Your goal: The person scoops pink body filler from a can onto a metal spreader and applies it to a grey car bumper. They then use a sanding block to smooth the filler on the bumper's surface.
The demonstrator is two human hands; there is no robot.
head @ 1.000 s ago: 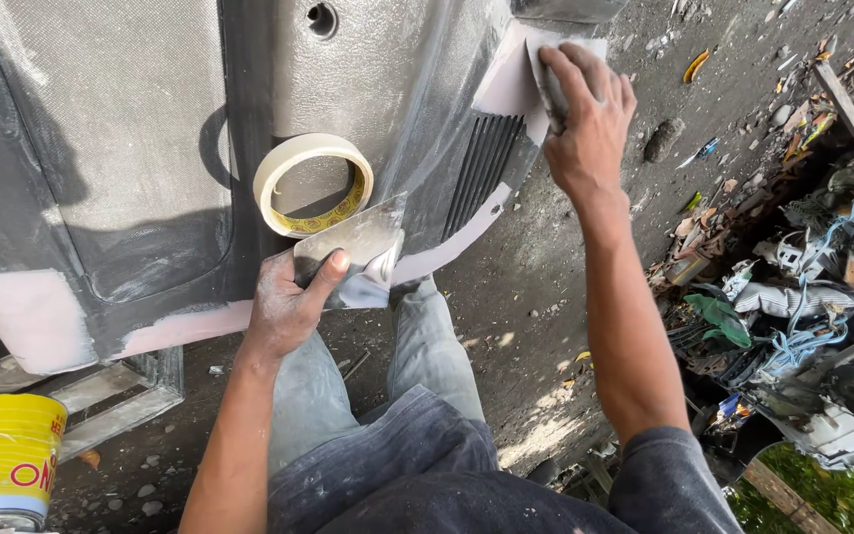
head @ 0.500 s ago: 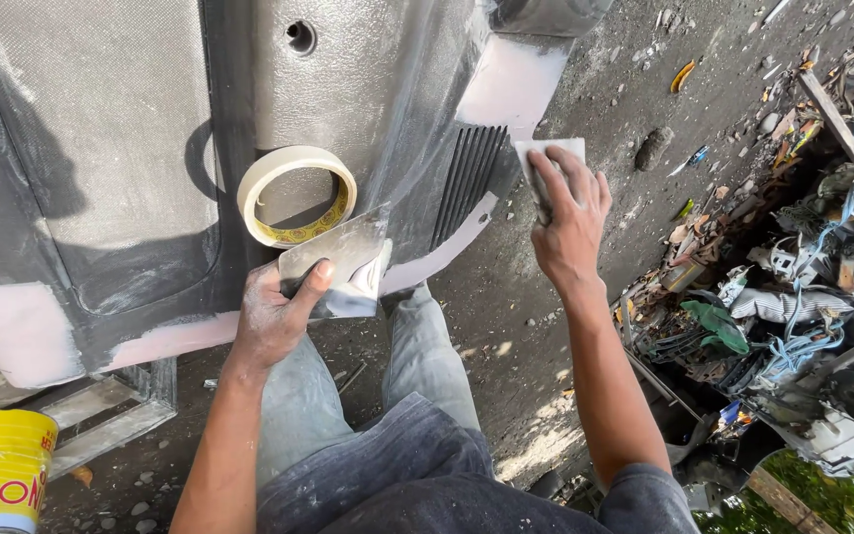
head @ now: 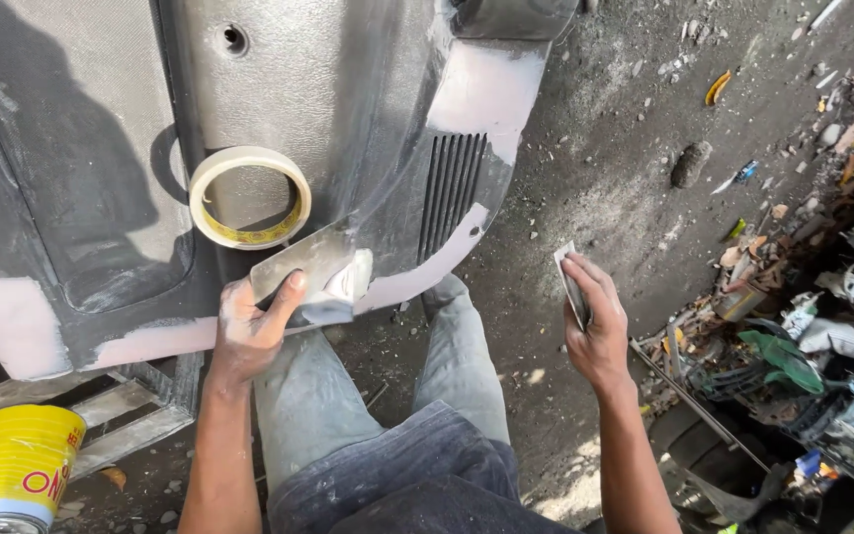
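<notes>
Large grey textured plastic panel [head: 279,109] lay propped across the person's knees, pale pink filler patches already spread along its lower edge and upper right corner. Left hand [head: 249,331] fingers gripped a flat metal mixing plate [head: 310,277] carrying leftover filler; right hand [head: 595,321] fingers pinched a thin scraper [head: 570,287] clear of the panel. Sanding looked not yet done.

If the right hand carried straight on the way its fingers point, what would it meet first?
Probably the panel: the right hand, holding a scraper, points up-left toward its pale filler patch, though depth is unclear.
</notes>
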